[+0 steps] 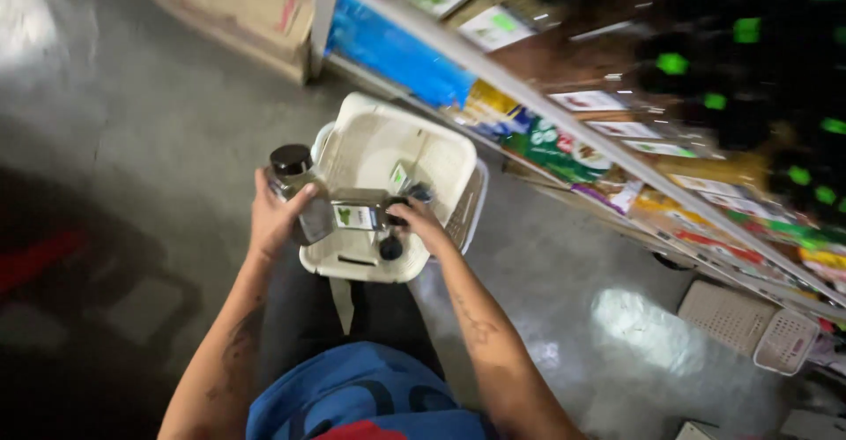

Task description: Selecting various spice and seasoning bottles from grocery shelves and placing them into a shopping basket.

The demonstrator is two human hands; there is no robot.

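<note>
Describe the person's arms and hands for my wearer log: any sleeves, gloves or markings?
Both forearms are bare, no sleeves or gloves. The left hand and right hand are bare too. Dark tattoo-like marks show on both inner forearms. No watch or rings visible.

Your left hand (275, 220) covers most of the dark-lidded jar (298, 192), so you cannot see its contents or label. Your right hand (423, 226) hides the far end of the second jar (359, 214), and its grip there cannot be made out. The small items in the white basket (388, 145) are too blurred to identify. At upper right, the dark bottles (749, 61) smear into green blobs. The cardboard box (256, 8) is cut off by the top edge, and both your forearms by the bottom edge.
</note>
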